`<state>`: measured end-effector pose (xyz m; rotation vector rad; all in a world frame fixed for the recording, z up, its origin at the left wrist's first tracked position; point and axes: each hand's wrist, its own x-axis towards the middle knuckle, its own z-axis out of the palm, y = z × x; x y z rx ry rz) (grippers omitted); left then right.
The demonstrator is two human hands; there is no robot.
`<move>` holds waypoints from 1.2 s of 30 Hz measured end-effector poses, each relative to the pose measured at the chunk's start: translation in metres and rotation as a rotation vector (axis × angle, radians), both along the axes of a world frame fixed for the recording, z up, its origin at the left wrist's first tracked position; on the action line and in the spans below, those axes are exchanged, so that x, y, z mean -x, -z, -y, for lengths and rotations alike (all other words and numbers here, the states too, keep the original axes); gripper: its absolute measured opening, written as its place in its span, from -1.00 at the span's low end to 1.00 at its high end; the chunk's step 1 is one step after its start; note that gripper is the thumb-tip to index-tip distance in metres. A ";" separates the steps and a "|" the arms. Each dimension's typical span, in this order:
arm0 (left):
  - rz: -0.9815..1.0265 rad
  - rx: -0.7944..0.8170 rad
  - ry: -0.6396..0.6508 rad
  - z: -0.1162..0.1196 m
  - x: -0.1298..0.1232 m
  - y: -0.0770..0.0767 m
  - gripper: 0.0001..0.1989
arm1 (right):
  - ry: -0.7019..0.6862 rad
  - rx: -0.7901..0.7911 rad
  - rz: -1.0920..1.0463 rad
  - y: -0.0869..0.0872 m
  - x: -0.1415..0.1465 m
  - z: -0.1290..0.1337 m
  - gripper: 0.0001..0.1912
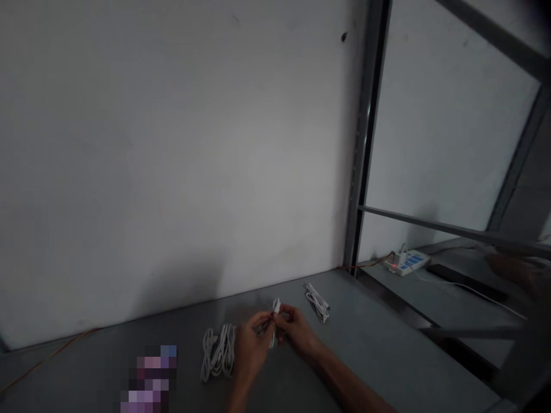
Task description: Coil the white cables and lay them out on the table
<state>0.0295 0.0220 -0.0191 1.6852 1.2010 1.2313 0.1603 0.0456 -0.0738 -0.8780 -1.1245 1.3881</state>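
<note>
My left hand (253, 347) and my right hand (295, 331) meet above a grey table top (370, 338), pinching a small bundle of white cable (275, 316) between their fingers. Its exact grip is partly hidden by my fingers. To the left of my left hand lies a looped coil of white cable (218, 351). Another, smaller white cable coil (317, 302) rests beyond my right hand, and neither hand touches it.
A white wall rises behind the table, with an orange wire (51, 355) along its foot. At right stand grey metal frame bars (365, 143), a white power strip (407, 263) with a cord, and a black bar (467, 282). A blurred hand (512, 272) shows far right. A pixelated patch (150, 378) covers something.
</note>
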 end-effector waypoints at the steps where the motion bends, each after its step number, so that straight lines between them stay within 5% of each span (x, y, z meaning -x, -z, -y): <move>1: -0.006 0.000 -0.008 0.000 0.000 0.000 -0.77 | 0.000 -0.004 -0.001 0.000 0.000 0.000 -0.41; 24: -0.096 -0.053 0.044 -0.001 0.003 0.001 -0.86 | -0.038 -0.055 -0.044 -0.001 -0.004 0.002 -0.44; 31: -0.242 -0.196 -0.079 -0.008 0.006 0.009 -0.90 | -0.071 -0.048 0.039 -0.003 -0.005 0.001 -0.41; 36: -0.186 -0.101 -0.063 -0.003 0.002 0.007 -0.87 | -0.098 -0.080 0.040 -0.006 -0.006 0.003 -0.43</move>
